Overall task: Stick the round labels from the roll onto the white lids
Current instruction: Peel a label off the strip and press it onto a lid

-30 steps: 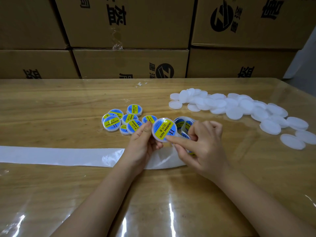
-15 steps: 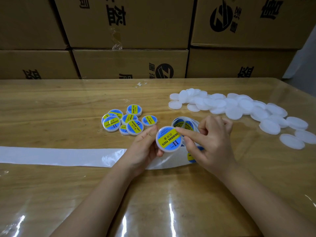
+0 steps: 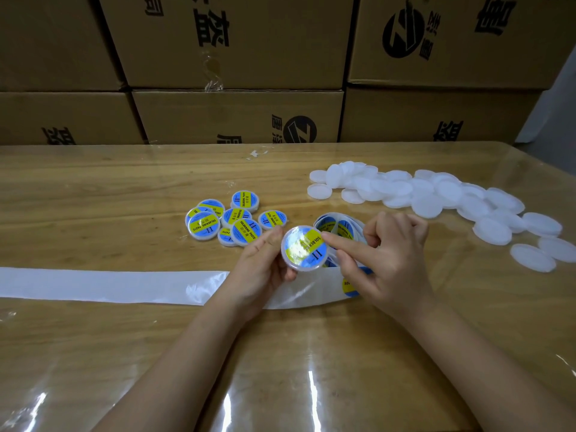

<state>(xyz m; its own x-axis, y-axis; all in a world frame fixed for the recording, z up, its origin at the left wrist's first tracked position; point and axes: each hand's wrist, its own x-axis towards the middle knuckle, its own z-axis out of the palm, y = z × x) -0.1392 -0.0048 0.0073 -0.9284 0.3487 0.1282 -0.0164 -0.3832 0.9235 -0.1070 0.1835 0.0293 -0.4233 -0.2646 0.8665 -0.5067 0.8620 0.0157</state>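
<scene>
Nearest me, my forearms reach out over the glossy counter [image 3: 93, 353]. Across it, on a nine-to-three line, lies the spent backing strip [image 3: 109, 285], passing under both hands. One unpeeled label [image 3: 349, 286] shows on it just below my right hand [image 3: 392, 260].

My left hand [image 3: 265, 269] grips the lid [image 3: 304, 248] by its rim, fingers curled round its nine o'clock side, face tilted up toward me. The label is already on it, its yellow band running from about seven to one o'clock. My right forefinger [image 3: 339, 243] lies out straight, its tip pressing the label at the lid's two o'clock edge. The other fingers of that hand are loosely curled and, as far as I can see, hold nothing. I judge this the rubbing-down step, nearly finished.

Just behind the lid, at one o'clock from it and partly hidden by my right hand, sits the label roll [image 3: 338, 224]. At ten o'clock, near my left knuckles, is the cluster of labelled lids [image 3: 204, 226]. The lid is round, so it has no long axis to mind. What counts is that the finished cluster lies on my left hand's side, so that hand should set it down. The plain white lids [image 3: 430, 194] are heaped at two o'clock, further off and nearer my right hand, which should fetch the next. Beyond the counter's far edge stand stacked cardboard boxes [image 3: 237, 116].
</scene>
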